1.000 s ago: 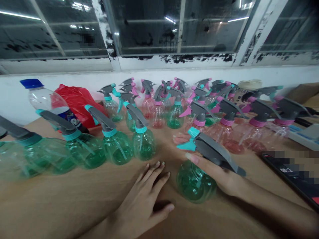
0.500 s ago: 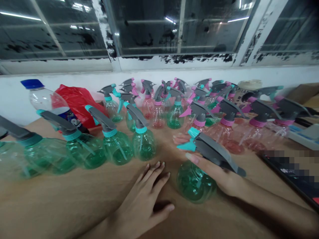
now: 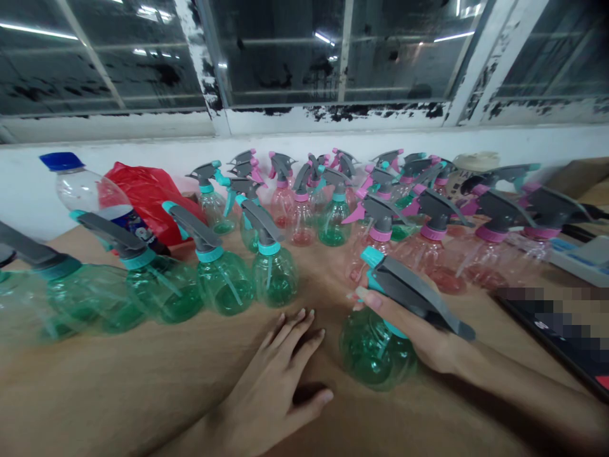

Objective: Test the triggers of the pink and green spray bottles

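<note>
On the table (image 3: pixel 143 393), the left hand (image 3: pixel 269 374) lies palm-down and spread, just left of the green spray bottle (image 3: pixel 375 355) that the right hand (image 3: pixel 431 346) clasps near its top, with other green bottles (image 3: pixel 226 289) farther left and pink bottles (image 3: pixel 446 276) beyond.

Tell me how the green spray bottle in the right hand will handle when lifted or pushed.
The green bottle likely feels light for its size, as its see-through body looks like plastic. Pushed high up, it might tip, since its long grey spray head juts out past the rounded body. Its shiny sides could prove slippery.
</note>
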Motion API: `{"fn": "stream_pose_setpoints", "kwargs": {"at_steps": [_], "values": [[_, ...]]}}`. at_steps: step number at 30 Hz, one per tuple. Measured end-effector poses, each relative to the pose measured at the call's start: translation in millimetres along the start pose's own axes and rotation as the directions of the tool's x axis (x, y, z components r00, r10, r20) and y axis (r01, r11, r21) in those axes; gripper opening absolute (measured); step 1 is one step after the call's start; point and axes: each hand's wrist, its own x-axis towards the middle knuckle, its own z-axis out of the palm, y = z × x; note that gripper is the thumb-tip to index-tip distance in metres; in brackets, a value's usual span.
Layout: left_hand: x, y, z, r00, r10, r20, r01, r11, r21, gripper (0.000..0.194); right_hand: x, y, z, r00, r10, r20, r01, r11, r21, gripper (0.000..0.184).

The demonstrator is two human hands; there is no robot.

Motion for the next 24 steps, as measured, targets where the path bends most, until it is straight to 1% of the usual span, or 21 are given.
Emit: {"fn": "stream_pose_setpoints", "kwargs": {"at_steps": [2, 5, 8, 11, 14, 17, 19, 21, 22, 24], "values": [[0.1, -0.3, 0.4, 1.000, -0.002, 0.001, 0.002, 1.000, -0.001, 0.059, 0.3, -0.8, -0.1, 0.999, 0.021, 0.025, -0.023, 0.998, 0.058, 0.010], [0.6, -0.7, 0.5, 1.000, -0.002, 0.006, 0.002, 1.000, 0.010, 0.059, 2.1, -2.9, 1.2, 0.997, 0.048, 0.066, -0.059, 0.984, 0.169, 0.028], [0.9, -0.6, 0.2, 1.000, 0.003, 0.010, -0.003, 1.000, 0.021, 0.059, 3.0, -2.9, 2.5, 0.997, 0.037, 0.068, -0.049, 0.982, 0.184, 0.033], [0.7, 0.0, -0.3, 1.000, 0.006, 0.009, -0.007, 1.000, 0.023, 0.059, 2.3, -1.4, 2.7, 0.998, 0.026, 0.048, -0.032, 0.992, 0.120, 0.032], [0.6, 0.8, -0.8, 1.000, 0.004, 0.016, -0.004, 1.000, 0.016, 0.059, 0.7, 0.0, 3.0, 1.000, 0.013, -0.025, -0.013, 1.000, 0.017, 0.028], [1.4, 0.9, -1.1, 1.000, -0.005, 0.029, 0.004, 1.000, 0.008, 0.058, -1.8, 2.3, 4.7, 0.994, 0.009, -0.107, -0.014, 0.999, -0.043, 0.024], [2.1, 0.8, -1.2, 0.999, -0.010, 0.031, 0.010, 1.000, 0.001, 0.058, -3.8, 5.0, 5.8, 0.989, 0.020, -0.144, -0.030, 0.997, -0.069, 0.030], [2.9, 1.0, -1.4, 0.999, -0.015, 0.030, 0.015, 1.000, -0.003, 0.059, -6.5, 8.2, 6.1, 0.988, 0.030, -0.149, -0.046, 0.994, -0.102, 0.038], [3.2, 1.3, -1.7, 0.999, -0.017, 0.029, 0.017, 1.000, -0.004, 0.058, -8.3, 10.0, 5.7, 0.990, 0.034, -0.139, -0.051, 0.991, -0.122, 0.038], [3.6, 2.3, -2.5, 0.999, -0.019, 0.033, 0.019, 1.000, -0.001, 0.058, -13.9, 13.4, 3.9, 0.995, 0.035, -0.099, -0.050, 0.987, -0.155, 0.030]]}}
